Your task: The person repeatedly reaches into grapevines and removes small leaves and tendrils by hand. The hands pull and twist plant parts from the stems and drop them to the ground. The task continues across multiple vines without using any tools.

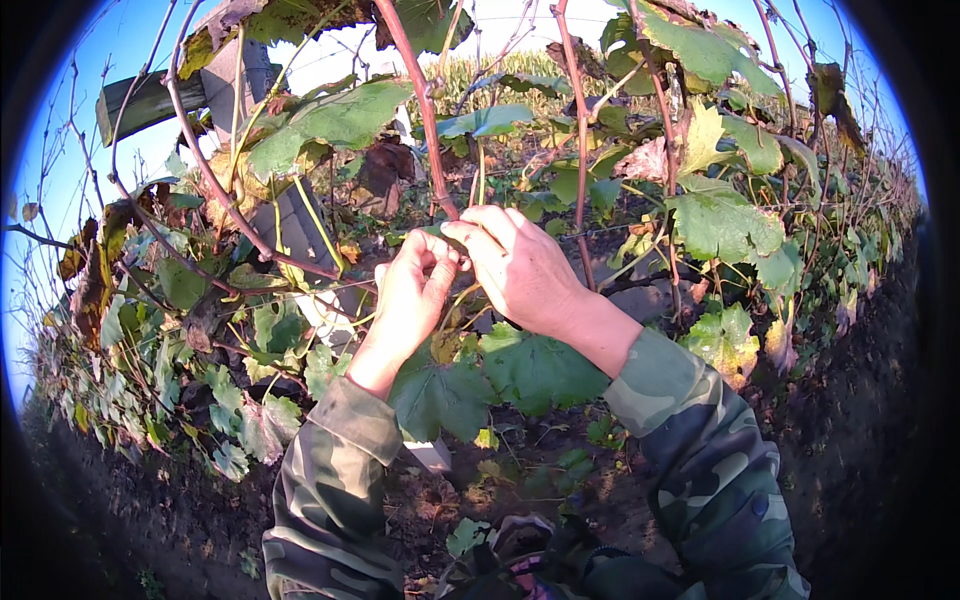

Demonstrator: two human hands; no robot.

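Observation:
My left hand (pixel 415 296) and my right hand (pixel 517 271) meet at the middle of a grapevine row, fingertips together at the foot of a thick reddish vine cane (pixel 421 94). The thumb and fingers of both hands are pinched close around something small that the fingers hide; I cannot tell what it is. Both arms wear camouflage sleeves. Large green vine leaves (pixel 536 367) hang just below the hands. Another upright cane (pixel 580 150) stands to the right of my right hand, and a curved cane (pixel 225 196) runs down from the upper left towards my left hand.
A grey post (pixel 229 86) with a wooden crosspiece (pixel 150 105) stands at the upper left. Thin trellis wires (pixel 615 227) pass through the vines. Leafy canes crowd both sides, with dark soil (pixel 195 517) below. A white block-like object (pixel 431 454) is near the ground.

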